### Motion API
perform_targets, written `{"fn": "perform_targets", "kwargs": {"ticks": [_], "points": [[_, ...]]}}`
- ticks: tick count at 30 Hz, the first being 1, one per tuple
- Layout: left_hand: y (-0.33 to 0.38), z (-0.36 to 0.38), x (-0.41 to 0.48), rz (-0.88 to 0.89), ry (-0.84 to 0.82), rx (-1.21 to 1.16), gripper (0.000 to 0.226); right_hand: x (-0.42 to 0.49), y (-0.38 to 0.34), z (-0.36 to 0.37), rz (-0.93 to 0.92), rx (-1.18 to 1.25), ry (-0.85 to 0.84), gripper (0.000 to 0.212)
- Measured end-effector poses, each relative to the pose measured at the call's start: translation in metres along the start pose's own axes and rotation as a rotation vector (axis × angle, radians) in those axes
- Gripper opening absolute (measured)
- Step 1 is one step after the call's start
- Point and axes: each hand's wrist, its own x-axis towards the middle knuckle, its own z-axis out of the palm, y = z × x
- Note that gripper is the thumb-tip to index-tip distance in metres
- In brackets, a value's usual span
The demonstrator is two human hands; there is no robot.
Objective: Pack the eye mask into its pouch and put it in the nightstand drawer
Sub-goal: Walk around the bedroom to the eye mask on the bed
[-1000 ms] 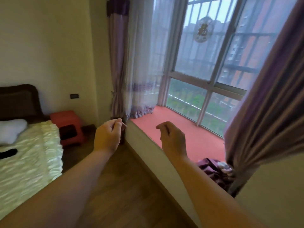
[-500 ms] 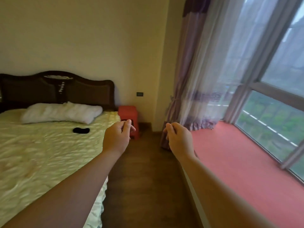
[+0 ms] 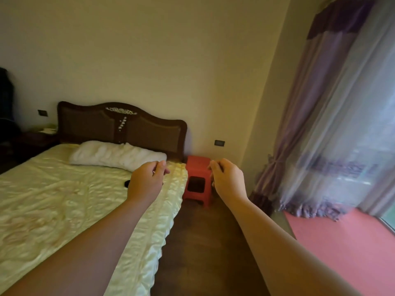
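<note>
A black eye mask [image 3: 127, 183] lies on the cream bedspread near the pillow, mostly hidden behind my left hand [image 3: 147, 181]. That hand is held out above the bed with its fingers loosely curled and nothing in it. My right hand [image 3: 227, 180] is raised beside it, fingers curled too, empty, in front of the red stool. A dark nightstand [image 3: 36, 139] stands at the far left of the headboard with some pale items on top. No pouch is visible.
The bed [image 3: 64, 210] fills the left, with a white pillow [image 3: 115, 154] and a dark headboard [image 3: 121, 127]. A red plastic stool [image 3: 197, 180] stands by the bed. Wooden floor [image 3: 203, 242] runs ahead; purple curtains [image 3: 333, 135] and a red window seat [image 3: 346, 242] are at right.
The view has swung left from the window to the bed. The headboard, pillow and nightstand have come into sight. Both hands stay raised and empty, and my left hand now covers the mask.
</note>
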Motion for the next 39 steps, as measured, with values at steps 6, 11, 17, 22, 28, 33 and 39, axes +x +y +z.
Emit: {"fn": "perform_targets", "kwargs": {"ticks": [6,11,17,22,28,33,39], "points": [[-0.041,0.009,0.085,-0.084,0.067,0.038,0.027,0.094,0.017,0.068,-0.012,0.037,-0.101,0.03],[-0.085,0.04,0.155,-0.141,0.141,0.108,0.019,0.184,0.045,0.12,-0.061,0.092,-0.19,0.026],[-0.115,0.093,0.238,-0.242,0.234,0.139,0.022,0.301,0.077,0.174,-0.132,0.139,-0.339,0.014],[-0.139,0.124,0.3,-0.354,0.333,0.153,0.023,0.379,0.091,0.231,-0.185,0.119,-0.508,0.013],[-0.188,0.139,0.365,-0.432,0.385,0.248,0.022,0.437,0.104,0.333,-0.235,0.128,-0.627,0.009],[-0.24,0.135,0.421,-0.404,0.366,0.328,0.022,0.469,0.115,0.411,-0.247,0.076,-0.666,0.009],[-0.307,0.128,0.482,-0.457,0.202,0.433,0.023,0.513,0.122,0.484,-0.242,0.02,-0.68,0.006]]}}
